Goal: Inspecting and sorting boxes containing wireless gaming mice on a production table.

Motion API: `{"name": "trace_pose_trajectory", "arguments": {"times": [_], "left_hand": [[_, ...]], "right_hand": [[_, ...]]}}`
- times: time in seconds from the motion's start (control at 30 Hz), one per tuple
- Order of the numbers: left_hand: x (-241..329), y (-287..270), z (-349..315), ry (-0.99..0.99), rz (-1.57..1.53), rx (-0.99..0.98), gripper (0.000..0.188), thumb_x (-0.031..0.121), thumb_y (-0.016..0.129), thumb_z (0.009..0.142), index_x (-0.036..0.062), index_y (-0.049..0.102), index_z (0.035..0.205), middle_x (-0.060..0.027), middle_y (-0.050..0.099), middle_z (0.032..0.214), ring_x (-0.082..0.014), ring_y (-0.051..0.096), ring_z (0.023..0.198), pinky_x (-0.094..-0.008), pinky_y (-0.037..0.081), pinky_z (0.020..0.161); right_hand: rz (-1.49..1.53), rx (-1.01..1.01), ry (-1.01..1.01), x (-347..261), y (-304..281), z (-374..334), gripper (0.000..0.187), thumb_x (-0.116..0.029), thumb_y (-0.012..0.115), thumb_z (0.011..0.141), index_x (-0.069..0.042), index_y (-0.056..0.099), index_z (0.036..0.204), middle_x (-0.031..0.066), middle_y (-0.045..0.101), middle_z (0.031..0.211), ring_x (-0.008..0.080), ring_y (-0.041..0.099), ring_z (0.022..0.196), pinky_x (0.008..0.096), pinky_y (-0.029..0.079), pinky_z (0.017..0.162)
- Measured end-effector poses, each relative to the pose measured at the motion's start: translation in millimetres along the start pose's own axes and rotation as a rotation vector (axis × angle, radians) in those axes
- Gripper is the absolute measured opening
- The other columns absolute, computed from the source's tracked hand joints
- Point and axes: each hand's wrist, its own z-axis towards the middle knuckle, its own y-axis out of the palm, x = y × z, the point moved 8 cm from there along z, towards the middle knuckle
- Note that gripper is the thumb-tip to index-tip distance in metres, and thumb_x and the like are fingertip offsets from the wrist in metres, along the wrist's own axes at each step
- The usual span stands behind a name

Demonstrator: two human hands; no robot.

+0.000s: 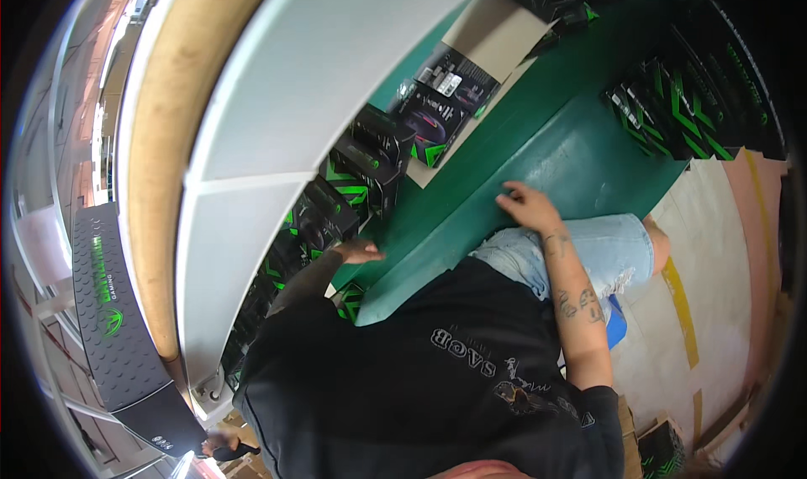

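Green covers the work table (538, 142), which runs from the near left toward the far right of the head view, its straight edge bowed by the lens. Along the table's left side stands a row of black boxes with bright green markings (353, 185), packed close together under a pale curved panel (277, 100). Farther along, one black box with a picture of a mouse (441, 109) lies flat on a sheet of brown cardboard (496, 33). On the far right of the table sits another stack of black-and-green boxes (681, 109), well apart from the row.

The left hand (357, 250) reaches out to the row of boxes — fingers stretched forward and loose, at the near end of the row, just beside the boxes; whether it touches one I cannot tell. It holds nothing that shows. The right hand (525, 206) rests on the table's near edge, fingers spread and bent a little, palm down — nothing in its grasp.

Below the hands the person's black shirt (437, 370) fills the near part of the view, and a knee in pale torn denim (605, 248) sits against the table edge. A pale floor with a yellow line (681, 311) lies to the right.
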Motion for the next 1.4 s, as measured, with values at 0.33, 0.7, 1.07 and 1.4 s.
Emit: {"name": "trace_pose_trajectory", "arguments": {"times": [0.33, 0.7, 1.07, 1.4], "left_hand": [[-26, 104, -74, -0.442, 0.284, 0.651, 0.11, 0.068, 0.064, 0.054, 0.003, 0.025, 0.134, -0.0165, 0.027, 0.136, -0.0363, 0.021, 0.127, -0.0556, 0.022, 0.1], [-73, 246, -64, -1.396, -1.062, 0.641, 0.132, 0.076, 0.062, 0.048, 0.008, -0.004, 0.14, -0.0262, 0.002, 0.142, -0.0424, 0.01, 0.131, -0.0524, 0.015, 0.105], [-66, 126, -107, -0.845, -0.386, 1.325, 0.089, 0.054, 0.073, 0.06, 0.0015, 0.039, 0.124, -0.0233, 0.047, 0.119, -0.0371, 0.047, 0.109, -0.0386, 0.039, 0.093], [61, 114, -3, 0.192, -1.321, 0.827, 0.052, 0.037, 0.067, 0.077, 0.0022, 0.051, 0.113, -0.0091, 0.058, 0.099, -0.0166, 0.055, 0.089, -0.0295, 0.044, 0.08]], "right_hand": [[0.281, 0.159, 0.165, 45, -31, 10, 0.046, -0.036, 0.061, 0.08, -0.002, 0.057, 0.11, 0.0091, 0.063, 0.084, 0.0167, 0.058, 0.08, 0.0267, 0.045, 0.075], [0.191, 0.056, 0.156, 31, -4, -6, 0.049, -0.041, 0.059, 0.079, -0.003, 0.058, 0.109, 0.0115, 0.062, 0.091, 0.0218, 0.058, 0.085, 0.0295, 0.045, 0.077], [0.253, 0.048, 0.125, 42, -7, -2, 0.046, -0.037, 0.06, 0.08, -0.001, 0.058, 0.107, 0.0072, 0.062, 0.084, 0.0136, 0.056, 0.074, 0.025, 0.044, 0.071], [0.491, 0.077, 0.119, 23, -15, -6, 0.044, -0.035, 0.06, 0.081, 0.0, 0.057, 0.107, 0.0069, 0.062, 0.086, 0.0118, 0.054, 0.073, 0.0241, 0.043, 0.069]]}}
